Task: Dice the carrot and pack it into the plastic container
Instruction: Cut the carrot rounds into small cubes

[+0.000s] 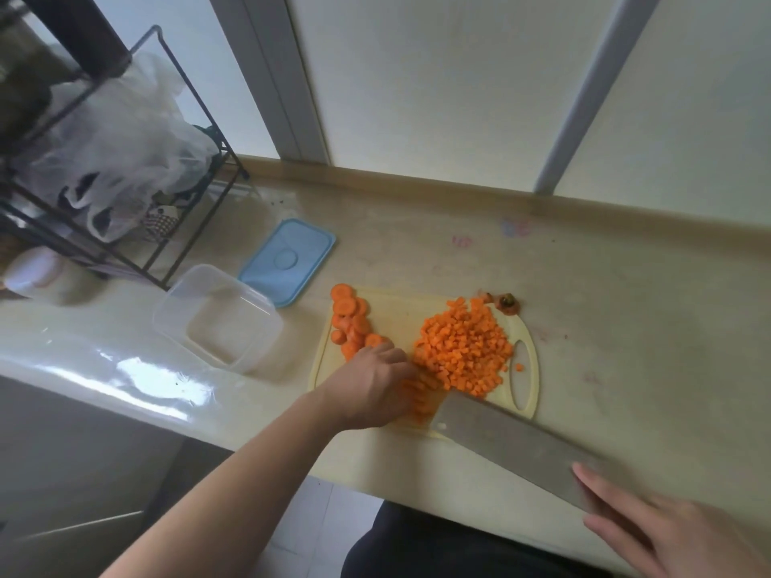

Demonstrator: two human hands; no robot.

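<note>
A pale yellow cutting board point(400, 310) lies on the counter. A heap of diced carrot point(465, 348) covers its right half, and several round carrot slices point(350, 319) lie along its left edge. My left hand point(371, 387) presses down on carrot strips point(419, 396) at the board's front, fingers curled over them. A cleaver point(513, 440) has its blade edge right beside those fingers. My right hand point(667, 531) holds the cleaver at its handle end, index finger laid along the blade. The clear plastic container point(217, 317) stands empty left of the board.
A blue lid point(288, 260) lies behind the container. The carrot's cut stem end point(507, 304) sits off the board's far right corner. A black wire rack point(125, 168) with plastic bags stands at the far left. The counter's front edge runs close under my arms.
</note>
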